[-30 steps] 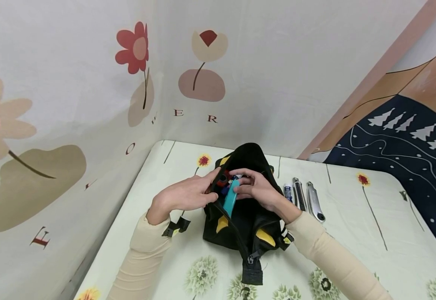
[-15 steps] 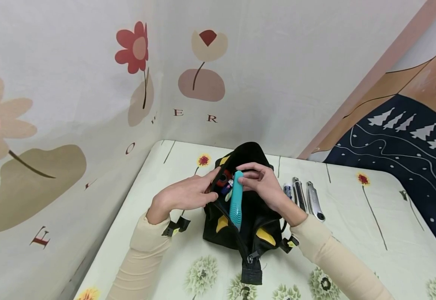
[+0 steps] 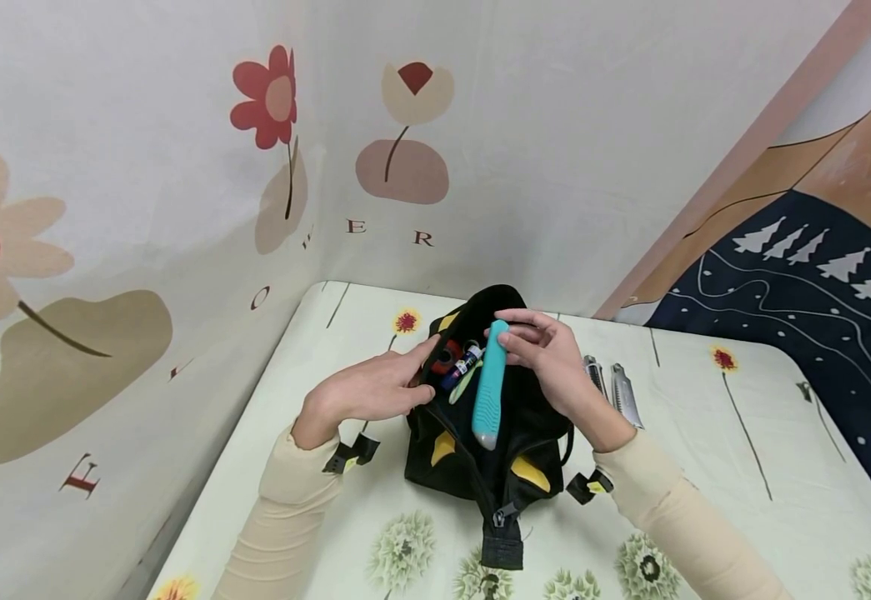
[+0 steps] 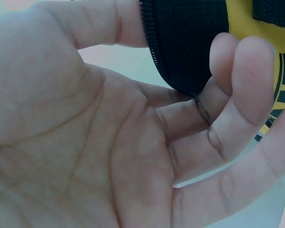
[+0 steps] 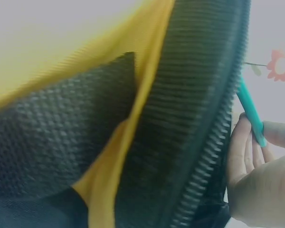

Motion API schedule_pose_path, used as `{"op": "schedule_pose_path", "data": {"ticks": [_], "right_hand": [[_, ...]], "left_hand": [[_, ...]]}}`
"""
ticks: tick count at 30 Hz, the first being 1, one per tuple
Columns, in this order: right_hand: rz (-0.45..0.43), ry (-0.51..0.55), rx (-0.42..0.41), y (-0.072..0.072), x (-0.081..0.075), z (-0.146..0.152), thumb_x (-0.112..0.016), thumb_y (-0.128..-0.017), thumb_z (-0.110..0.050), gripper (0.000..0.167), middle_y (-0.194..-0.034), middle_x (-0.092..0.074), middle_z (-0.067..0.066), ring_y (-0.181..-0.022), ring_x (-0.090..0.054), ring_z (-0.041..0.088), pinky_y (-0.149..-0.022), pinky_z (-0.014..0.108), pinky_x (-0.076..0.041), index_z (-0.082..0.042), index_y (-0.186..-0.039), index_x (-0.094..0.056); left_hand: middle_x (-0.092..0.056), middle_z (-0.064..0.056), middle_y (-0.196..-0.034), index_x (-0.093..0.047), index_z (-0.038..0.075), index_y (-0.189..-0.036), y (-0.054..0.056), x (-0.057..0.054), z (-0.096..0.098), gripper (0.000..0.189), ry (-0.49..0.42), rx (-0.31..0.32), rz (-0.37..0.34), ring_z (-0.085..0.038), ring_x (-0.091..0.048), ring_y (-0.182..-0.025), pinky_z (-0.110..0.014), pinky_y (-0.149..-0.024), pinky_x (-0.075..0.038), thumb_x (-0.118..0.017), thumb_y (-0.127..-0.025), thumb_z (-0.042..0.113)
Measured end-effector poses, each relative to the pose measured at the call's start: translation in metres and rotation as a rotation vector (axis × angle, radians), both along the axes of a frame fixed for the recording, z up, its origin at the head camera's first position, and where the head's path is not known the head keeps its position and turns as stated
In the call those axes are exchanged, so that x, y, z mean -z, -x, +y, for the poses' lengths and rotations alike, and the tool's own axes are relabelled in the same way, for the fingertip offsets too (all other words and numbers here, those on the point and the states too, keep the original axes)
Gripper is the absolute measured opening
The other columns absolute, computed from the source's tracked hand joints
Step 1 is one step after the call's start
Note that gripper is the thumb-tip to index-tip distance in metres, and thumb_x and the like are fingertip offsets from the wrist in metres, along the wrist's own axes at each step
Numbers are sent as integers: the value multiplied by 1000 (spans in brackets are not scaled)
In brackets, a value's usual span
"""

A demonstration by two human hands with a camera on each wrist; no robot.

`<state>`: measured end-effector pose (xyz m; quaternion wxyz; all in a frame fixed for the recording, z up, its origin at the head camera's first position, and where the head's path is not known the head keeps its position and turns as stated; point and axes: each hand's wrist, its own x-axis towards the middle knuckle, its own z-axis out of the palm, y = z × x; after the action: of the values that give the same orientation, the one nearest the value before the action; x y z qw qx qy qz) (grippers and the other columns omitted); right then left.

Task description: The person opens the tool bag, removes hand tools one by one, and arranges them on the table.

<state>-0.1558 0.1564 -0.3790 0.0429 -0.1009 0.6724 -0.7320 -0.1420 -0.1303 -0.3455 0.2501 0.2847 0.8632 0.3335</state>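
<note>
A black and yellow zippered bag (image 3: 435,467) lies unzipped on the table. My left hand (image 3: 375,387) holds its left rim; in the left wrist view the thumb is on one side of the zippered edge (image 4: 180,47) and curled fingers are on the other. Above the opening, my right hand (image 3: 548,358) pinches the upper end of a teal utility knife (image 3: 489,387) with a ribbed handle and a silvery lower tip. Inside the bag sit a red and black round item (image 3: 446,357), a blue-and-white tube (image 3: 463,367) and a pale green slim item (image 3: 465,383).
Right of the bag, a silver utility knife (image 3: 624,396) and a dark one (image 3: 594,373) lie side by side, partly behind my right arm. A flowered cloth (image 3: 705,467) covers the table. Printed fabric walls (image 3: 540,167) stand behind and at the left.
My right hand has lifted the teal utility knife from among the bag's contents, moving up and to the right. More of the tube and green item shows. My left hand stays on the rim.
</note>
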Motion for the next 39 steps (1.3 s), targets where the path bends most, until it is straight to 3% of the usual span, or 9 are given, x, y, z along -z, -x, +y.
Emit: {"op": "schedule_pose_path", "data": {"ticks": [14, 22, 29, 39], "right_hand": [[-39, 85, 99, -6, -17, 29, -64, -112, -5, 31, -115, -83, -2, -107, -78, 14, -86, 22, -60, -6, -141, -73], [-93, 39, 164, -10, -15, 46, -62, -114, -9, 31, -118, -81, -4, -113, -76, 13, -97, 26, -59, -10, -142, -73], [-107, 23, 212, -13, -15, 64, -63, -114, -13, 29, -117, -80, -7, -118, -72, 12, -95, 25, -57, -15, -140, -76], [-150, -45, 294, -17, -11, 98, -66, -113, -21, 42, -120, -80, -11, -117, -72, 5, -101, 19, -53, -11, -154, -66]], "left_hand": [[-42, 8, -60, -10, 3, -178, 0, 1, -1, 83, -6, 2, 1, -10, -33, -50, -30, -60, -33, -53, -111, 24], [-41, 8, -60, -11, 2, -178, 0, 2, -1, 82, 0, 4, 9, -10, -33, -51, -30, -61, -33, -53, -111, 24], [-42, 8, -61, -10, 3, -178, 1, 2, -1, 83, -3, 6, 3, -10, -34, -51, -31, -61, -33, -53, -111, 24], [-41, 8, -60, -11, 3, -178, 1, 1, -1, 82, -1, 3, 4, -10, -33, -51, -31, -61, -32, -53, -111, 24]]}}
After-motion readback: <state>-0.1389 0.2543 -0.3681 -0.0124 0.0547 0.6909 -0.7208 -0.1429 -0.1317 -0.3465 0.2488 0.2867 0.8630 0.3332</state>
